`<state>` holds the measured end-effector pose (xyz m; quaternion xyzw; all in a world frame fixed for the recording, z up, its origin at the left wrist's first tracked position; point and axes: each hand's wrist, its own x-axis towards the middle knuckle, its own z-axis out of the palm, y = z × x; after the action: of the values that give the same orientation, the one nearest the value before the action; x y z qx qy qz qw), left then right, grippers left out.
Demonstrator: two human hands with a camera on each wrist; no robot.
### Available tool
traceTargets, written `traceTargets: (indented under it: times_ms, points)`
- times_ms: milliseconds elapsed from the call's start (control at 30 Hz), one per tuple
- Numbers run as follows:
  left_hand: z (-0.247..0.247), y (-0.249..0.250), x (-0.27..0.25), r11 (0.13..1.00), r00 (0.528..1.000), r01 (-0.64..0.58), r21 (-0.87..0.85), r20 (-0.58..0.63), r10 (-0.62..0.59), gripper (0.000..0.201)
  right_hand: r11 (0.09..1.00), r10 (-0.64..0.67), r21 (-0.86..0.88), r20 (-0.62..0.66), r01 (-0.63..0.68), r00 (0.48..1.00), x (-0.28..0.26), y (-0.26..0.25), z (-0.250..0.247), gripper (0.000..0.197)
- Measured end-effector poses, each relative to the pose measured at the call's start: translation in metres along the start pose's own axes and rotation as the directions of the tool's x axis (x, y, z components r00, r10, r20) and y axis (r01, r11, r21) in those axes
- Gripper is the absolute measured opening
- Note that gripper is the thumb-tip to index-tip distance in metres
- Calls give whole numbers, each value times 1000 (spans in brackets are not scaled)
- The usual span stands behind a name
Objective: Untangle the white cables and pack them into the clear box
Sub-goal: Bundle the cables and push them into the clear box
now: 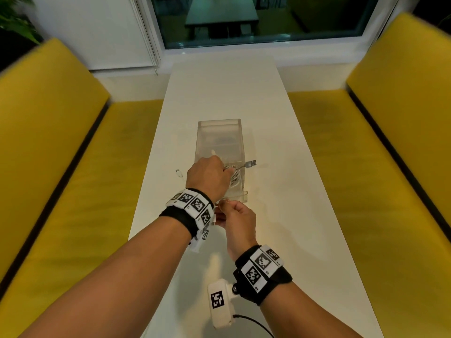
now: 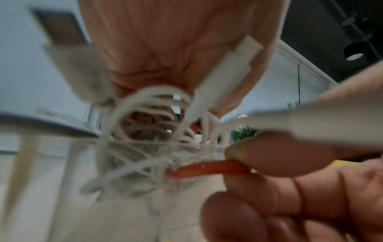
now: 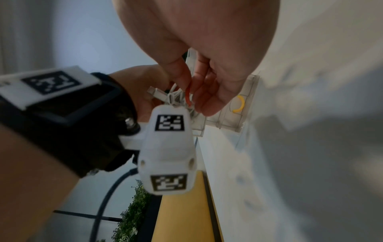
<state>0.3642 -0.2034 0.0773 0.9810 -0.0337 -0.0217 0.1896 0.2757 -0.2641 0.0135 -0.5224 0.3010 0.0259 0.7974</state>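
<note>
My left hand (image 1: 211,170) grips a coiled bundle of white cables (image 1: 234,175) over the near end of the clear box (image 1: 240,140). A silver USB plug (image 1: 251,164) sticks out of the bundle to the right. In the left wrist view the cable loops (image 2: 157,131) lie under my palm, with a white plug (image 2: 228,65) along the fingers. My right hand (image 1: 227,211) sits just in front of the box and pinches a thin orange band (image 2: 207,168) at the bundle's edge. The right wrist view also shows that orange band (image 3: 187,96) between thumb and fingers.
The box stands mid-way along a narrow white table (image 1: 305,191) between two yellow benches (image 1: 73,167). A small white connector (image 1: 179,172) lies on the table left of the box. A yellow band (image 3: 240,104) lies inside the box. A window is at the far end.
</note>
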Motion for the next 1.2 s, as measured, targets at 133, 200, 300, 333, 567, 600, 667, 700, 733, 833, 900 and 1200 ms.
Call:
traceTargets:
  times_ms: [133, 200, 300, 333, 567, 600, 667, 700, 733, 833, 900, 1200]
  points:
    - [7, 0, 4, 987, 993, 121, -109, 22, -119, 49, 1000, 7, -20, -11, -7, 1000, 1, 0, -1, 20]
    - [8, -5, 8, 959, 980, 198, -202, 49, -192, 47, 999, 14, -29, -20, -15, 1000, 2, 1, 0, 18]
    - [10, -12, 15, 915, 962, 267, -301, 35, -270, 45, 999, 28, -23, -27, -28, 999, 2, 1, 1, 19]
    - [10, -14, 14, 913, 961, 267, -308, 11, -277, 44, 999, 32, -16, -28, -33, 999, 1, 1, 1, 21]
    - [13, -20, -6, 990, 997, -50, -131, -59, 42, 14, 1000, 18, -5, -20, -18, 1000, 1, -1, 0, 20]
    - [13, -20, -7, 995, 996, -83, -46, -33, 82, 19, 1000, 13, -11, -18, -13, 1000, 2, -1, 0, 19]
    - [13, -18, -7, 992, 994, -111, 66, 14, 110, 25, 1000, 12, -22, -16, -12, 1000, 2, -1, 0, 19]
    - [12, -17, -6, 986, 991, -136, 99, 26, 134, 24, 1000, 11, -26, -17, -11, 1000, 3, 0, 0, 19]
    - [10, -16, -5, 985, 990, -139, 106, 39, 136, 24, 1000, 9, -28, -17, -9, 1000, 3, 0, 0, 20]
    - [8, -16, 0, 989, 990, -129, 76, 67, 124, 21, 999, -5, -34, -14, 5, 1000, 3, -1, -1, 22]
    - [9, -11, 0, 995, 994, -100, 28, 50, 98, 24, 999, -17, -32, -11, 16, 1000, 3, -1, -1, 24]
    - [19, 9, 15, 963, 966, 259, -73, 22, -258, 51, 998, -17, -62, -47, 14, 999, 0, -1, -1, 21]
